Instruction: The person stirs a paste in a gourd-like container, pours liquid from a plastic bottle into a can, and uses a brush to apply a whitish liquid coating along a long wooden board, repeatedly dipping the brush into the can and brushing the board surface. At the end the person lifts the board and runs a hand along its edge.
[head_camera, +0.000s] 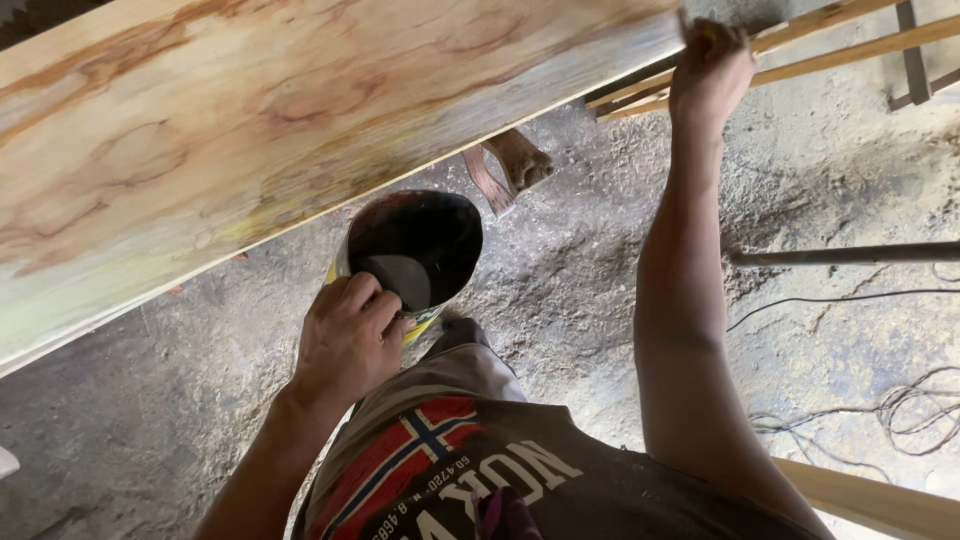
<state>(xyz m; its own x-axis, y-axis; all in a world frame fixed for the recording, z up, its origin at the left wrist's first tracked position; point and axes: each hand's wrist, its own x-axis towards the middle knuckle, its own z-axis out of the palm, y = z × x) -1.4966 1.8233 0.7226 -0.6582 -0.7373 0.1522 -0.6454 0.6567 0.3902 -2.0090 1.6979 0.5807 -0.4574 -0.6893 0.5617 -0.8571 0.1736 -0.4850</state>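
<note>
A wide pale wooden board (250, 130) with reddish grain slants across the upper left. My right hand (712, 72) is raised at the board's far right end, fingers closed around something at the edge that I cannot make out. My left hand (347, 335) grips the rim of a round paint can (415, 250) held just below the board's lower edge. The can has a dark inside and a yellow outer wall.
Dusty concrete floor (570, 280) lies below. Thin wooden slats (800, 45) stretch away at the top right. A dark rod (850, 254) and loose wires (900, 410) lie at the right. A pale plank (880, 500) sits at the bottom right.
</note>
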